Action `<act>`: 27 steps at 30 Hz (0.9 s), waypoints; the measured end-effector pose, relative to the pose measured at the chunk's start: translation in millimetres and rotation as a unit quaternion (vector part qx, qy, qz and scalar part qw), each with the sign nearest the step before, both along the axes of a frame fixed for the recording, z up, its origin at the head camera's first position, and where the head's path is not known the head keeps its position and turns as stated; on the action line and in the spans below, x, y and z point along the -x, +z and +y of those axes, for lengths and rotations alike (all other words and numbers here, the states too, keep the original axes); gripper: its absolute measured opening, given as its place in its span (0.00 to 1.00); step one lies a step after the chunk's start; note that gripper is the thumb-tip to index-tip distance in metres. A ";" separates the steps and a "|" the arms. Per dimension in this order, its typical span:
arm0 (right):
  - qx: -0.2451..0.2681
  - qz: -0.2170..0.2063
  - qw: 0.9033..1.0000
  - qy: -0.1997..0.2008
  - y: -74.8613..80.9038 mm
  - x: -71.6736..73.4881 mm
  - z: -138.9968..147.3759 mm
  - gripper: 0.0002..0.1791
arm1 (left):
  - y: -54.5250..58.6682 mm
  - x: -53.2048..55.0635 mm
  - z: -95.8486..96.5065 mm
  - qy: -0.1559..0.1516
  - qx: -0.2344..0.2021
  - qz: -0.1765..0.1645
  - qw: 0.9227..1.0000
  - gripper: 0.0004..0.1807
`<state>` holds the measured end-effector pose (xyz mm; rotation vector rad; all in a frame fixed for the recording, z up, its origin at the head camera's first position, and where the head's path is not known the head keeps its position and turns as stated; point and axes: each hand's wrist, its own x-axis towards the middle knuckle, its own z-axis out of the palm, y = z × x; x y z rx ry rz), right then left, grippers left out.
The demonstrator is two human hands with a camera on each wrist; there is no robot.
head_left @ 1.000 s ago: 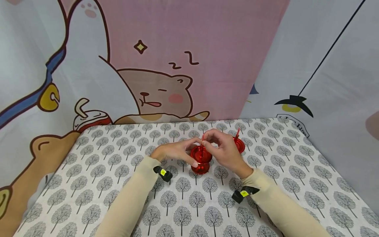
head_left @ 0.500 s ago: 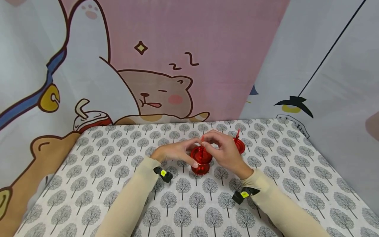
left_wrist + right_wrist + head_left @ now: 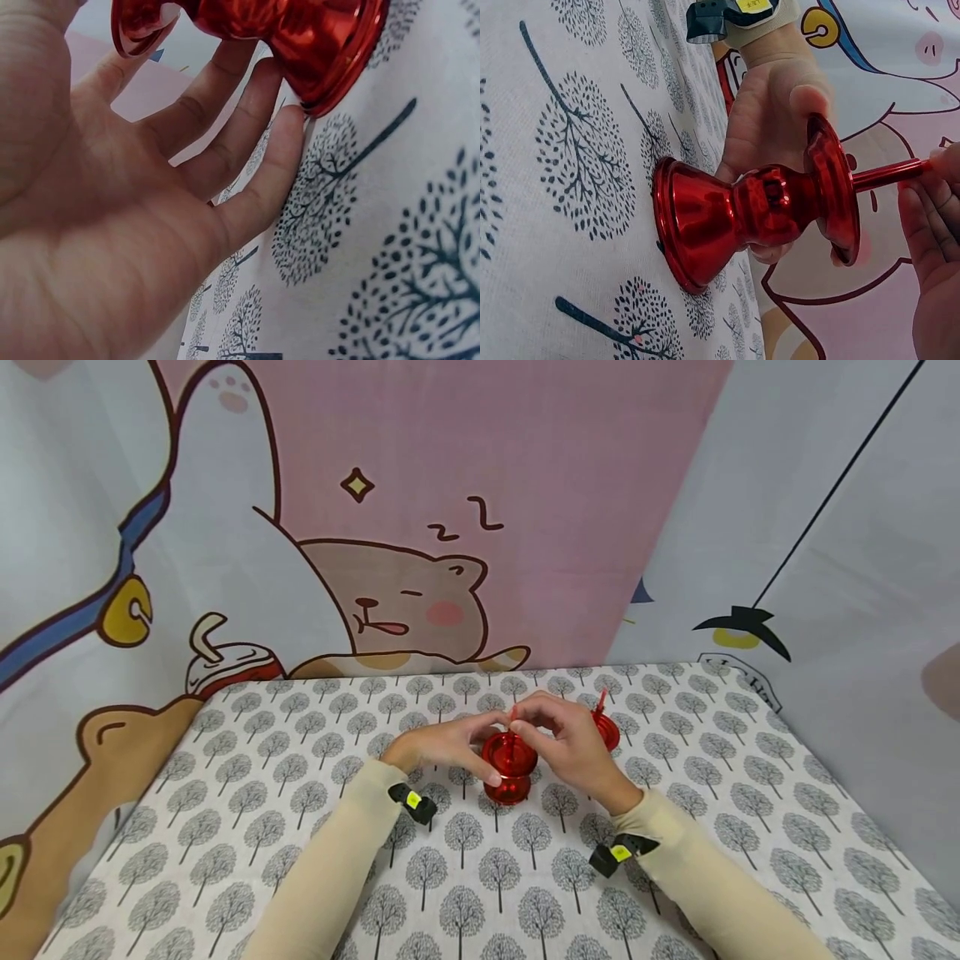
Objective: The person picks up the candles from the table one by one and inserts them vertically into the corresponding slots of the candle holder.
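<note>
A shiny red candle holder [image 3: 507,768] stands on the patterned cloth, with a flared base and a wide dish. My left hand [image 3: 453,747] holds it from the left. The right wrist view shows the left thumb on the dish's rim and other fingers behind the waist of the holder [image 3: 772,206]. From the dish rises a thin red rod [image 3: 885,175]. The thumb and fingers of my right hand [image 3: 566,739] pinch its upper end, partly hiding the tip. A second red candle holder [image 3: 607,735], with a rod on top, stands behind my right hand, partly covered by it.
The tabletop is covered by a white cloth [image 3: 465,868] printed with grey trees. A cartoon-printed curtain [image 3: 570,510] hangs behind the far edge and along the sides. Each wrist carries a small black camera [image 3: 412,802].
Both hands keep their places on the candle holder and its rod. The head view has tilted very slightly; nothing else visibly moves.
</note>
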<state>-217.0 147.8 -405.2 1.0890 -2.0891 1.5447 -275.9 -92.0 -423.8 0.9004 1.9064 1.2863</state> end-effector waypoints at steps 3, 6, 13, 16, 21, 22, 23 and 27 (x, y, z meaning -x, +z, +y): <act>-0.002 0.003 1.000 -0.014 4.1 -0.3 2.0 0.11 | 0.4 0.3 0.7 0.002 0.001 0.002 1.000 0.43; -0.010 0.021 0.998 -0.054 12.8 -1.7 6.1 0.15 | 0.9 1.4 0.9 0.004 0.001 0.007 1.000 0.46; 0.009 0.057 0.993 -0.102 40.2 -4.9 23.1 0.15 | -1.6 5.4 0.3 0.004 -0.023 0.007 1.000 0.48; 0.028 0.066 0.993 -0.099 49.8 -3.7 32.7 0.15 | -3.3 7.3 -0.9 0.008 -0.034 0.002 0.999 0.47; 0.038 0.054 0.989 -0.135 58.8 -0.6 52.5 0.14 | -2.6 7.5 -3.4 0.038 -0.019 0.014 0.999 0.46; 0.036 0.050 0.987 -0.149 59.5 0.2 57.0 0.14 | -1.7 7.0 -4.2 0.046 -0.013 0.021 0.999 0.46; 0.033 0.047 0.985 -0.162 60.0 1.4 61.8 0.14 | -0.7 6.6 -4.9 0.052 -0.007 0.027 0.998 0.46; 0.026 0.023 0.977 -0.209 59.5 6.7 81.1 0.13 | 2.9 6.3 -10.0 0.062 0.001 0.037 0.997 0.44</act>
